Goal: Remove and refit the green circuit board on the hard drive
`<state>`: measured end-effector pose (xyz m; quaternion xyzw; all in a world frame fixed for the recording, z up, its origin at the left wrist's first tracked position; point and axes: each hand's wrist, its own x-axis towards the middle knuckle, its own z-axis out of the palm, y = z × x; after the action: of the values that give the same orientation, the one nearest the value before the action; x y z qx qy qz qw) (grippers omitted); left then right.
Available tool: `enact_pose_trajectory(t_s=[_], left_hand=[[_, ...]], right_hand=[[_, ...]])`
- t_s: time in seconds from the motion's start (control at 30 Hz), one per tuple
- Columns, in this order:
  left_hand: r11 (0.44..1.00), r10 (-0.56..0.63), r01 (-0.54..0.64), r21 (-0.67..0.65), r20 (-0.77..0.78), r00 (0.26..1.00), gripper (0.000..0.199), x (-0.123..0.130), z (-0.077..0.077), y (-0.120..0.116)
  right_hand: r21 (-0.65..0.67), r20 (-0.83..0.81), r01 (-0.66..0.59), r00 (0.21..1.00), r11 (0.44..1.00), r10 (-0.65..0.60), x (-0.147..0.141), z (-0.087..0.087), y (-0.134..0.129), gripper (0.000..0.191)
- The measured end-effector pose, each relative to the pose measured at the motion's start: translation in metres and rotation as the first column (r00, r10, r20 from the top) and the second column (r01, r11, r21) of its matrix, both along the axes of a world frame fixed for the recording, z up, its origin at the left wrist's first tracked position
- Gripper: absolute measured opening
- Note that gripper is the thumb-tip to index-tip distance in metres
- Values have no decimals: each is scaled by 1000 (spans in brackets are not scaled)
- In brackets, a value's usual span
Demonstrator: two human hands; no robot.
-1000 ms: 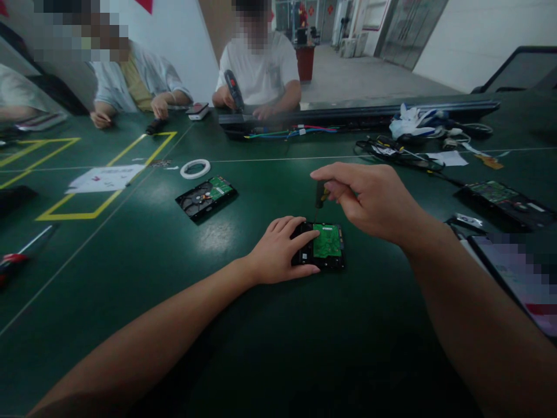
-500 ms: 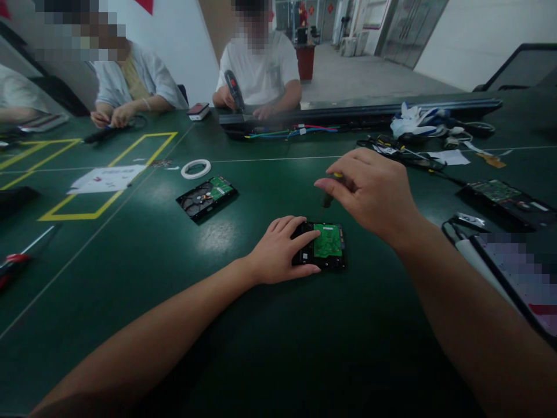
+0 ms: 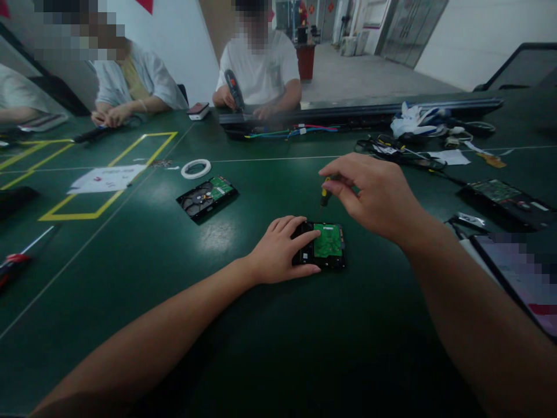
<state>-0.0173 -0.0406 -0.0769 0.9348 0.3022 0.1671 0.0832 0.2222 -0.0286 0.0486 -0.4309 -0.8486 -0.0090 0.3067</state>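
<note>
A hard drive [image 3: 328,242] lies on the green table with its circuit board facing up. My left hand [image 3: 278,249] grips its left part, thumb along the near edge, index finger on the board and other fingers by the far edge. Above the drive's far edge, my right hand [image 3: 368,194] pinches a small yellow-and-black screwdriver [image 3: 324,196] held nearly upright. Its thin shaft points down at the drive's far edge; whether the tip sits in a screw is too small to tell.
Another hard drive [image 3: 207,198] and a white tape roll [image 3: 195,169] lie to the left. A red-handled screwdriver [image 3: 17,260] is at far left. Cables [image 3: 391,148], another drive [image 3: 513,203] and a phone-like screen [image 3: 517,278] lie right. Two people work across the table.
My right hand has turned slightly, its fingers shifting on the screwdriver, so more of the yellow handle shows. My left hand and the hard drive stay put.
</note>
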Motion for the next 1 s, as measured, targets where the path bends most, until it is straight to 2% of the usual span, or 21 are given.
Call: enact_pose_trajectory(t_s=[0.3, 0.6, 0.73, 0.93, 1.0], left_hand=[[1000, 1, -1, -2, 15, 1000, 79, 0, -1, 0], [1000, 3, -3, 2, -3, 1000, 80, -1, 0, 0], [1000, 3, -3, 0, -11, 1000, 80, -1, 1, 0], [1000, 4, -4, -5, 1, 1000, 80, -1, 0, 0], [1000, -2, 2, -3, 4, 1000, 80, -1, -1, 1]], right_hand=[[-108, -34, -104, 994, 989, 101, 4, 0, -2, 37], [16, 11, 82, 997, 997, -82, 1, -4, 2, 24], [55, 19, 115, 993, 992, -117, -3, -7, 1, 18], [128, 61, 197, 977, 972, -206, -2, -9, 1, 27], [133, 57, 182, 980, 974, -191, 0, -9, 2, 26]])
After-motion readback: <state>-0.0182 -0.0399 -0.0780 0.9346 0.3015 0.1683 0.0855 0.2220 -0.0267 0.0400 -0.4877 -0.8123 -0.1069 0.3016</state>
